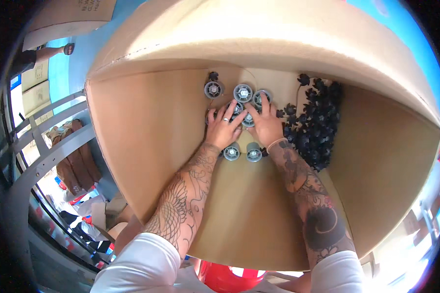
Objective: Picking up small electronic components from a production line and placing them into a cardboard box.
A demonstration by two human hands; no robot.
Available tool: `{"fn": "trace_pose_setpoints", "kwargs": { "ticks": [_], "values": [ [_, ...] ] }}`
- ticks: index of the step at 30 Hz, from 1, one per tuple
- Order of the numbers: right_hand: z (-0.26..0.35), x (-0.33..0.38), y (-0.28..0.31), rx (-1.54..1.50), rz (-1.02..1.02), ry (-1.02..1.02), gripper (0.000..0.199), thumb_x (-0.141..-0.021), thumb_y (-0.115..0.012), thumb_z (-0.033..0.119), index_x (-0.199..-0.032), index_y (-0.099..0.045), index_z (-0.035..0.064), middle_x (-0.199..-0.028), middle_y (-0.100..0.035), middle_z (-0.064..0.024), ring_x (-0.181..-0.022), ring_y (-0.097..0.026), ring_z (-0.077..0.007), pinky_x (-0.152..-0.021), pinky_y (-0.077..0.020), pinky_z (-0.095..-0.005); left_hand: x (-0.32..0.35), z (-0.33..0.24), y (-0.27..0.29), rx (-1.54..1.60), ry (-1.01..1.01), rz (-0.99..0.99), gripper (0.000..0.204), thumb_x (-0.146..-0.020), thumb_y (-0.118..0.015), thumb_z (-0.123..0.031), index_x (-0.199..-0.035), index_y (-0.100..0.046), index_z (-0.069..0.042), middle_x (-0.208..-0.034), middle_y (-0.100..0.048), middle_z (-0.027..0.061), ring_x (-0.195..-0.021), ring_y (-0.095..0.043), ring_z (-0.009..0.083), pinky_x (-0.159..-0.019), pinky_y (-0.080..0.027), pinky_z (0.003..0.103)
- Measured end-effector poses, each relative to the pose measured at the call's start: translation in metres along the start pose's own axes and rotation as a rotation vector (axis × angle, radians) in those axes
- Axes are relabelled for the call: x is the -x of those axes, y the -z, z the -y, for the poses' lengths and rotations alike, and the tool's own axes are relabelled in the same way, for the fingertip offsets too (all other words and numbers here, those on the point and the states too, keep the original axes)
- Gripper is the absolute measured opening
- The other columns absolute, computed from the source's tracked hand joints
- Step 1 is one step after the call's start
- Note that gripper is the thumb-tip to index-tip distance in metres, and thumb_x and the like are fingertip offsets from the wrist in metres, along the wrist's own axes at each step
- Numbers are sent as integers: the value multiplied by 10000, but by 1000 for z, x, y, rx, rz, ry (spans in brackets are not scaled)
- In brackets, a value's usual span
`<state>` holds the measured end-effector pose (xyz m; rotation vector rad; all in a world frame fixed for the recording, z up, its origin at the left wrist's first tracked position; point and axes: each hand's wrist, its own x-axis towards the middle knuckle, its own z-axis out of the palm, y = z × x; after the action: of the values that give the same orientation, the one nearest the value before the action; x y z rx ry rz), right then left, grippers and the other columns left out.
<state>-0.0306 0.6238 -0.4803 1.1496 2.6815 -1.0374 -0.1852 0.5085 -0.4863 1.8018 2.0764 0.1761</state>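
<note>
Inside a deep cardboard box, both my hands reach among several grey cylinders with spoked round ends. My left hand has its fingers bent around one grey spoked cylinder; a ring is on one finger. Close beside it, my right hand closes on another cylinder, partly hidden by its fingers. Just beyond the fingertips stand a cylinder and a further one. One more is at the far left, and a pair, left and right, sits nearer me.
A dense stack of black petal-shaped pieces fills the box's right side. The tall box walls surround my forearms. Outside at left are a grey metal frame, brown cartons and another person's arm. Something red is below the near edge.
</note>
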Motion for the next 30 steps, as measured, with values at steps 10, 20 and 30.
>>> {"fn": "trace_pose_setpoints", "kwargs": {
  "ticks": [10, 20, 30],
  "values": [
    [-25, 12, 3, -118, -45, 12, 627, -649, -805, 155, -1235, -584, 189, -1486, -333, -173, -1232, -468, -429, -931, -513, -489, -3, -17, 2, -194, 79, -40, 646, -763, -742, -356, -1370, -521, -343, -1450, -423, 148, -1252, -456, 291, -975, -349, 560],
    [-11, 13, 6, -156, -18, 3, 608, -648, -793, 152, -1221, -596, 194, -1473, -342, -203, -1244, -464, -445, -948, -504, -487, -11, 9, -3, -105, 41, -21, 643, -777, -736, -347, -1378, -515, -294, -1240, -566, 106, -1079, -569, 280, -905, -412, 492],
    [-6, 8, 2, -248, -147, -60, 572, -688, -790, 175, -1230, -608, 169, -1455, -370, -232, -1261, -467, -454, -1002, -471, -483, -14, 12, -2, -130, 130, -26, 608, -824, -701, -396, -1384, -506, -263, -1094, -610, 126, -904, -653, 318, -783, -515, 475]
  ]
}}
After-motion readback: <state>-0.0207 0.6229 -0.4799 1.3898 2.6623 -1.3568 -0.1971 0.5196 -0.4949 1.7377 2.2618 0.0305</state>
